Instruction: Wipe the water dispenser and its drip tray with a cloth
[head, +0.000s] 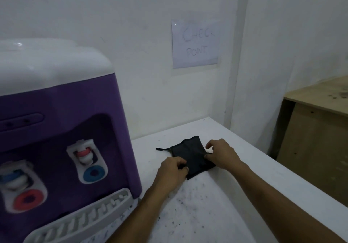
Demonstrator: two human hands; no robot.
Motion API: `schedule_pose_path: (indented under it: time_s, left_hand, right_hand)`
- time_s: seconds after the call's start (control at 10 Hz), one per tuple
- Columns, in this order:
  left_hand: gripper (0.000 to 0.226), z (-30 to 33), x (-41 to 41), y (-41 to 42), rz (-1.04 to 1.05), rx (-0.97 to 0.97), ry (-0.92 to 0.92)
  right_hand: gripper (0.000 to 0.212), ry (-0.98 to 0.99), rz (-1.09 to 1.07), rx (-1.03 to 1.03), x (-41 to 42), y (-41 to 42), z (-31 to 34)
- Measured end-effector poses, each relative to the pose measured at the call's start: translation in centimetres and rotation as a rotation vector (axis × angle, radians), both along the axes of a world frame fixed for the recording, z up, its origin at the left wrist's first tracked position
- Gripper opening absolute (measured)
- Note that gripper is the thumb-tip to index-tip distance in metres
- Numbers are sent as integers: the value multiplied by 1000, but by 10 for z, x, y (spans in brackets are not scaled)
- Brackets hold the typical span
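A purple water dispenser [62, 114] with a white top stands on the left of the white table [244, 195]. Its grey slotted drip tray [81, 222] juts out at the bottom front. Two taps show on its face, one with a blue ring [94, 172], one with a red ring [28, 199]. A folded black cloth [190, 155] lies flat on the table to the dispenser's right. My left hand [172, 171] pinches the cloth's near left edge. My right hand [222, 154] pinches its right edge.
A paper sheet [195, 43] reading "CHECK POINT" is stuck on the white wall behind. A wooden desk [316, 122] stands at the right, beyond the table's edge. Dark specks are scattered on the tabletop near me.
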State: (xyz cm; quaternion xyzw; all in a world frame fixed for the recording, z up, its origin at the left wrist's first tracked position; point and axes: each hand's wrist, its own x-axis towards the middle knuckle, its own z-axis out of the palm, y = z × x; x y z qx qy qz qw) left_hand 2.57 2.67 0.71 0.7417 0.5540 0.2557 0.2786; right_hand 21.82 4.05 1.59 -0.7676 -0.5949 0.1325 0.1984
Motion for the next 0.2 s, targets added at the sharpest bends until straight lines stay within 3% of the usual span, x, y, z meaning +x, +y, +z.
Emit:
schedule_pose_path:
  time_s: [0.2]
  left_hand:
    - [17,28,-19,-10,27,231,49]
  right_hand:
    - [42,-65,78,-19,0,-15,30]
